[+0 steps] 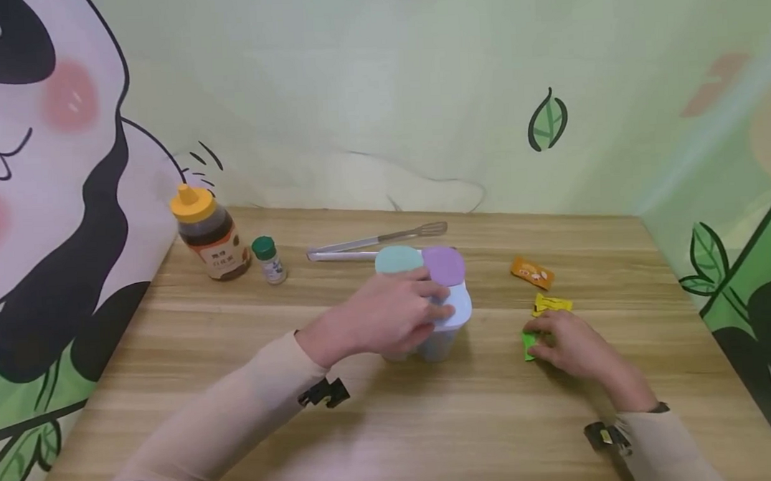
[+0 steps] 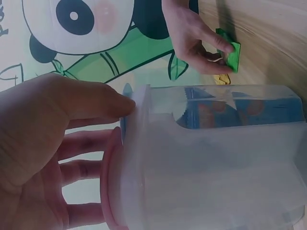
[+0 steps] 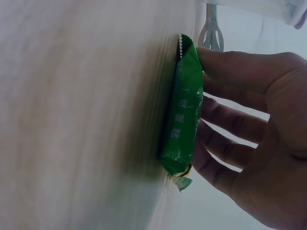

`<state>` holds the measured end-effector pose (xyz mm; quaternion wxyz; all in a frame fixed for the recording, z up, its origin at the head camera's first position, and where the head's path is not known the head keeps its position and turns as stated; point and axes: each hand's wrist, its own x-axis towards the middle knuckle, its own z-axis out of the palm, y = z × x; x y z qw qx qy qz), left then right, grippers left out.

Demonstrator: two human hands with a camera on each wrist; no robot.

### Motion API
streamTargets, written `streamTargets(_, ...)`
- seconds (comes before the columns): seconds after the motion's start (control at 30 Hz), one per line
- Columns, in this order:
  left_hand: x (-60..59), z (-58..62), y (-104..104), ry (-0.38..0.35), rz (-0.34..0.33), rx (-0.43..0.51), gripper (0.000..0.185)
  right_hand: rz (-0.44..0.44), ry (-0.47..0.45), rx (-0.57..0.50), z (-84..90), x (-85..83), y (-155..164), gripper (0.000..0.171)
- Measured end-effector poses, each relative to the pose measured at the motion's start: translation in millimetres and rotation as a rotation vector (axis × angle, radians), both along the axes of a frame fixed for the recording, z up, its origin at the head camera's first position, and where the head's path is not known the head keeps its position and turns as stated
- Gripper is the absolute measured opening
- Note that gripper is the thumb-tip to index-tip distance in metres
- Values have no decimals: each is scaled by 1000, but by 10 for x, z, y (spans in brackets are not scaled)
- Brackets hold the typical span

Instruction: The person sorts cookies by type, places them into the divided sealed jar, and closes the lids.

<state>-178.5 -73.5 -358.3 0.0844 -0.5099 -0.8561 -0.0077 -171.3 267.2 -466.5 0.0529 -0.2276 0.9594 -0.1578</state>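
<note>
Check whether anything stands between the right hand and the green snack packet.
Nothing visible does: the right hand touches the green snack packet directly. The yellow snack packet lies just beyond, not between them.

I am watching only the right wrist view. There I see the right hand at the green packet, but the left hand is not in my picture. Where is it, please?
Observer: In the head view, the left hand is on top of the lidded container.

Operator: I understand. In my view only a small part of this container appears at the upper edge. Is anything visible inside it?

Observer: Yes, the left wrist view shows a blue packet through its clear side wall.
</note>
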Motion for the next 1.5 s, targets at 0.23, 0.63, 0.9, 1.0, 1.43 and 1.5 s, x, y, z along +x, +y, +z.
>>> streamTargets(0.23,8,-64,-44,24,-30,19,34,10,-2,18,-29,-16,13,30)
streamTargets(0.63,-11,-178,-221,-106,-39,154,43,18,17,1,2,-68,-15,30)
streamTargets(0.9,-132,-194,-326,-200,-9,418,35,8,24,-16,10,-70,-20,31)
streamTargets(1.0,-179,-197,-361,-210,47,480,36,7,31,-18,14,-65,-18,31)
streamTargets(1.43,-382,-253,-428,-313,301,570,49,-17,26,-18,28,-40,54,36)
streamTargets(1.5,-414,-269,-439,-333,320,570,50,-20,20,-15,43,-40,61,37)
